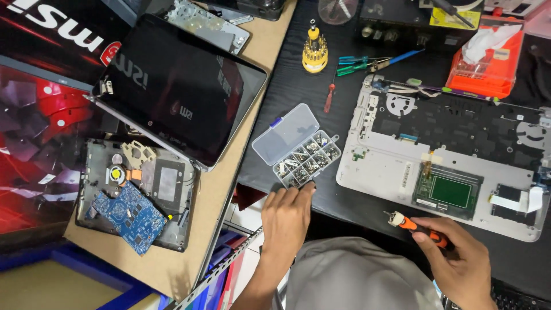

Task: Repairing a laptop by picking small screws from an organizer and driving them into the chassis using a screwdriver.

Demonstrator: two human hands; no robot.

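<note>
The right hand [459,261] has its grip closed around a small screwdriver with an orange and black handle [422,228], fingers wrapped about the shaft and its tip pointing left and up, clear of the worktop. The left hand [288,213] holds nothing: its fingers are bent and loosely open, the fingertips [307,188] touching the near edge of a clear plastic compartment box full of small screws [303,154], whose lid stands hinged open to the upper left.

Picking one screw from such small compartments probably goes best with a fingertip pinch, the box kept flat so that nothing spills.

Both forearms reach forward from the lower edge of the view. The left wrist is straight with the palm down; the right wrist is turned inward and the hand lies low, near the body.

Just beyond the screwdriver lies an opened silver laptop base with a green circuit board [447,189], on the black worktop [298,86]. Left of the box, on a wooden board, sit a dark laptop screen panel [178,92] and a blue circuit board [129,215]. A yellow screwdriver-bit holder [314,53] stands farther back.
</note>
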